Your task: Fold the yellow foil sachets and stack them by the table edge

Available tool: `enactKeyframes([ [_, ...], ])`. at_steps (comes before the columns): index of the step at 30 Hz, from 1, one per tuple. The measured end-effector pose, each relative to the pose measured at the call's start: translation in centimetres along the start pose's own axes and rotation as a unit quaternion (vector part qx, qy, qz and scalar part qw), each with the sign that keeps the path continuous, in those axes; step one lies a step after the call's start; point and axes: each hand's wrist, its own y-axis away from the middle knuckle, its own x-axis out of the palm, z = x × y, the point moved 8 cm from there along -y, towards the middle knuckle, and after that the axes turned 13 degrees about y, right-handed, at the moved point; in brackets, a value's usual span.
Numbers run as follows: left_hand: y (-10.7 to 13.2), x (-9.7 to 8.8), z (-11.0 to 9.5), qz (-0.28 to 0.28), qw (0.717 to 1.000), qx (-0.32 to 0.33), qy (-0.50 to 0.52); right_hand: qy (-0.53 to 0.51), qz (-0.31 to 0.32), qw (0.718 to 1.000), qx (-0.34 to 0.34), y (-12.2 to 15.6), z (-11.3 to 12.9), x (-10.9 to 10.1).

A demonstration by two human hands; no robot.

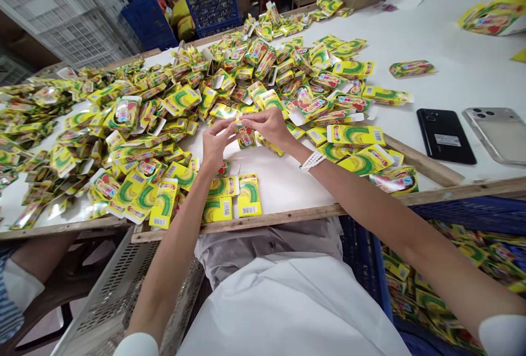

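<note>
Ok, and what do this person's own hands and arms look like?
The left hand and right hand are gloveless. A bracelet of white beads in several strands circles the right wrist. White sleeves leave both forearms bare.

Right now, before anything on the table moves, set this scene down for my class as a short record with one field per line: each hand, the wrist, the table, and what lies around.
Left hand: left hand, fingertips at the top of a small carton
Right hand: right hand, fingertips at the same carton's top
Right wrist: white beaded bracelet
Table: white table, heaped with yellow-green cartons
Right side: black phone, lying flat
Below right: blue crate holding more cartons
</note>
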Motion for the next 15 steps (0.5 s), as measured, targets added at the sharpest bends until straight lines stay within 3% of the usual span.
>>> enactKeyframes([
  [4,0.0,0.1,-0.8,0.012,0.999,0.024,-0.029,-0.025,0.041,0.999,0.020,-0.2,-0.5,0.1],
  [7,-0.1,0.2,-0.6,0.033,0.998,0.025,-0.047,0.006,0.072,0.997,-0.003,0.0,0.3,-0.2],
  [15,-0.4,0.6,-0.6,0.071,0.994,0.046,-0.076,0.169,0.044,0.982,-0.066,0.7,2.1,-0.8],
])
